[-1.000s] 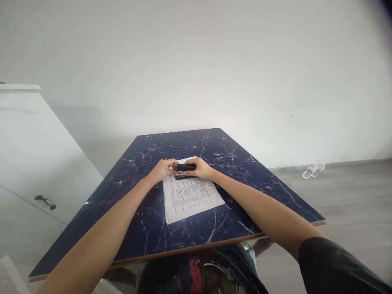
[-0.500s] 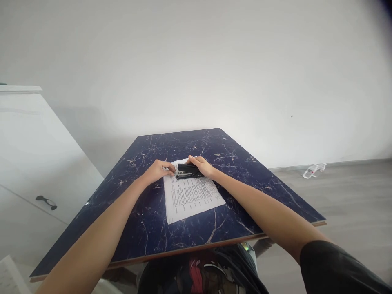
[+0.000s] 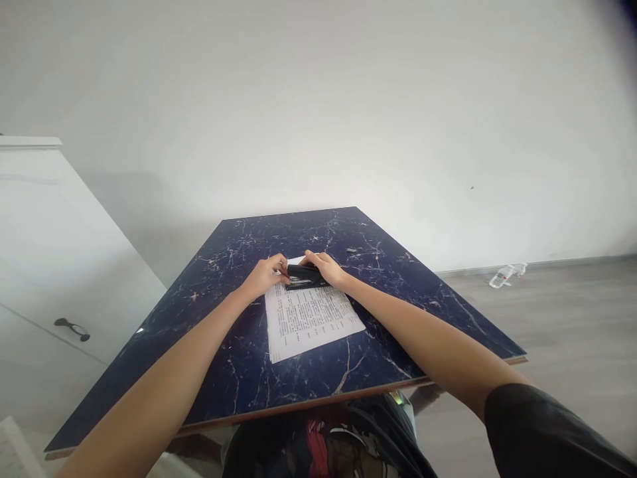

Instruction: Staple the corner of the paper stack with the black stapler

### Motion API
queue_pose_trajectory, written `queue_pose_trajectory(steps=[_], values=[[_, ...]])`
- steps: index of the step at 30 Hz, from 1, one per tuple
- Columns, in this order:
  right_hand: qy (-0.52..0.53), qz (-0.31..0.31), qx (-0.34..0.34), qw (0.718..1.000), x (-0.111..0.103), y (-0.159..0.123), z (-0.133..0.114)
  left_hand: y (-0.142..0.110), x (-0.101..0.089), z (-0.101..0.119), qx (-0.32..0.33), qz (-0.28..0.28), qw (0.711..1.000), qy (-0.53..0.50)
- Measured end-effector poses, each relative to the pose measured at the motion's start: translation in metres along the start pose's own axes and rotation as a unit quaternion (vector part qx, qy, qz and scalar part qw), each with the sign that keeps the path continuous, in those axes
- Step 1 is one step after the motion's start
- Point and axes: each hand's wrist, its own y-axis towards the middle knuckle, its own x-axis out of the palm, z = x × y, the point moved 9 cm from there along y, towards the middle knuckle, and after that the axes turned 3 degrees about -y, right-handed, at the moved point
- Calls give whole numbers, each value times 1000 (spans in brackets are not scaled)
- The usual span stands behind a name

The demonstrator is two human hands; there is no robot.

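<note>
A black stapler [image 3: 304, 277] lies sideways over the upper part of a sheet of printed paper [image 3: 316, 318]. My right hand [image 3: 326, 269] is closed round the stapler's right end, its thumb and fingers along the far side. At the left end, the bent fingers of my left hand [image 3: 269, 273] close on the stapler's front tip. Whether a small thing sits between those fingertips is hidden. The paper rests flat on the dark blue marble-patterned table [image 3: 249, 385], its top part covered by the stapler and hands.
Beyond the stapler, a small grey piece [image 3: 352, 250] lies on the tabletop. A white cabinet [image 3: 44, 232] with a dark handle [image 3: 72, 329] stands at the left. Clear plastic packaging [image 3: 506, 275] is on the floor at the right, near the wall [image 3: 318, 119].
My left hand has shifted slightly right and up, its fingers now closer round the stapler's front end. My right hand stays on the stapler. The view has moved a little.
</note>
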Motion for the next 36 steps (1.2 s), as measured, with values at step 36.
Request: queue_pose_trajectory(steps=[36], values=[[-321,-31,-31,946,-89,-8,-8,-20,-92,-60,-83,251,963,57]])
